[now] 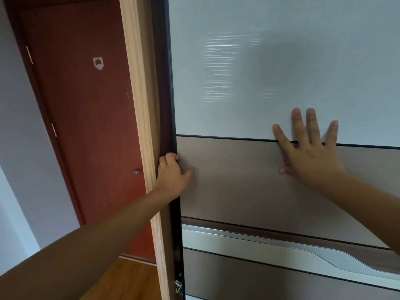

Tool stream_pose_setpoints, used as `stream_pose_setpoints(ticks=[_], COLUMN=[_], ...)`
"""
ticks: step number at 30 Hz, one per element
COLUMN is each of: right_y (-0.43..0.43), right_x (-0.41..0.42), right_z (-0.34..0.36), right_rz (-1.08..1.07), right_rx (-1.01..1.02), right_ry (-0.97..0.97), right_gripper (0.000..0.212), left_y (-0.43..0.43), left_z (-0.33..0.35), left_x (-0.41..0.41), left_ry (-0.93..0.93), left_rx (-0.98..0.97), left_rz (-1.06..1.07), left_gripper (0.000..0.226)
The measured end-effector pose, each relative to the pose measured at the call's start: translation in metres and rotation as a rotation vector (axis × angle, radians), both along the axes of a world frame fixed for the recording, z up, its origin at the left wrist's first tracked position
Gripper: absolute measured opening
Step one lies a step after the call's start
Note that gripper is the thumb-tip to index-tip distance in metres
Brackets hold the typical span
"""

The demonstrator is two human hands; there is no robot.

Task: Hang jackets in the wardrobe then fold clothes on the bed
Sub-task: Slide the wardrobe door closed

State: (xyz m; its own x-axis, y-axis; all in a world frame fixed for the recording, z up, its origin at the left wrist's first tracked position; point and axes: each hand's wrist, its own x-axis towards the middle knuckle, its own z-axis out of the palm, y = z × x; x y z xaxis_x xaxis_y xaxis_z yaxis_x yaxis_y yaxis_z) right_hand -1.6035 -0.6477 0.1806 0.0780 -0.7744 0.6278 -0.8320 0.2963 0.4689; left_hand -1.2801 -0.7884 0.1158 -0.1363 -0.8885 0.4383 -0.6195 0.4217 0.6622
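I record the wardrobe door point(281, 87) filling the right side of the head view, right in front of me. Its upper panel point(303, 40) is pale, glossy and streaked with reflections. Below a thin dark seam lies a matte taupe panel point(238, 191), then a brushed metal strip point(249, 239) with a curved recess.

The left hand point(172, 176) grips the door's dark left edge: fingers curled round it, thumb lying on the taupe face. The right hand point(309, 152) presses flat across the seam, its fingers straight and spread.

Beside the door's edge stands a pale, grained wooden frame point(138, 105). Left of it is a red-brown room door point(86, 126) with a metal lever handle point(137, 171) and a shield-shaped sticker point(98, 63), above an orange wood floor point(129, 276).
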Motion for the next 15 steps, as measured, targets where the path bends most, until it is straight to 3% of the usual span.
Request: stream_pose_setpoints(ticks=[6,8,12,15], right_y=[-0.001,-0.001,-0.002,-0.003], right_x=[-0.001,0.0,0.002,0.003], right_z=[0.001,0.001,0.001,0.001], right_rz=[0.01,0.006,0.012,0.015], right_rx=[0.003,0.004,0.003,-0.002], right_ry=[0.014,0.016,0.023,0.029], right_gripper=[0.139,0.139,0.138,0.138], left_y=[-0.006,-0.007,-0.006,-0.009], left_z=[0.004,0.003,0.008,0.015], left_x=[-0.006,-0.002,-0.001,0.002], left_ry=[0.363,0.299,-0.053,-0.123], left_rx=[0.161,0.136,0.132,0.299], left_rz=[-0.103,-0.077,-0.01,-0.004], left_gripper=[0.06,0.065,0.082,0.102])
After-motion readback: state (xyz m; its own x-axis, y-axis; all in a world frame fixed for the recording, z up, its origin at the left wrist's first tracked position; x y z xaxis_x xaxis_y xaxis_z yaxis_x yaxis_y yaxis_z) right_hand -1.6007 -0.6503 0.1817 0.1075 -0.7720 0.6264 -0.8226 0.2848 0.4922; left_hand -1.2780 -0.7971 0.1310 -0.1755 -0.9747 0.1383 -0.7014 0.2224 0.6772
